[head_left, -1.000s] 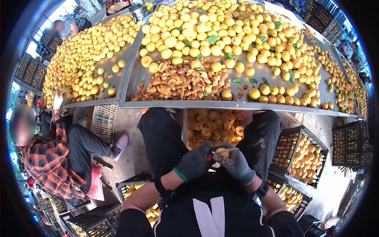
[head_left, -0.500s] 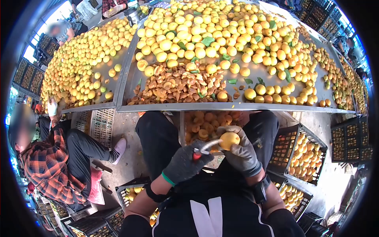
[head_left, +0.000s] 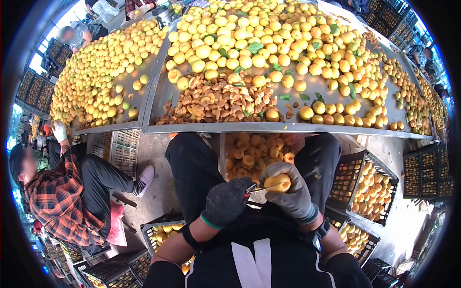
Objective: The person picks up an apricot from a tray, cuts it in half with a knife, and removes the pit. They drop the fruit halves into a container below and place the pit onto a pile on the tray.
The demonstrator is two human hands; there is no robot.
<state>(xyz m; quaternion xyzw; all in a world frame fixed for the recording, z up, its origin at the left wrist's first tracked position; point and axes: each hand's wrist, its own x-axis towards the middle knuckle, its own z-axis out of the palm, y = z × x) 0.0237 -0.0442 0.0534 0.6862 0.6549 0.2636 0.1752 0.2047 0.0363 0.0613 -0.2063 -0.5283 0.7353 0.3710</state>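
My left hand (head_left: 224,201), in a black glove, is closed around a small knife (head_left: 257,190) with a red handle. The thin blade lies against an apricot (head_left: 277,183). My right hand (head_left: 290,194), in a grey glove, has its fingers wrapped round that fruit from the right and above. Both hands are over my lap. Just beyond them, between my knees, a crate of apricots (head_left: 249,156) stands below the table edge, its contents looking cut or split.
Ahead is a metal table (head_left: 216,128) with a raised rim, heaped with apricots (head_left: 225,43) and a pile of brown pits (head_left: 223,101). Black crates of fruit (head_left: 367,187) stand at my right. A person in a checked shirt (head_left: 65,201) sits at the left.
The knife has turned so its blade lies across the apricot. My right hand has lowered slightly with the fruit and turned it. My left hand has moved slightly left.
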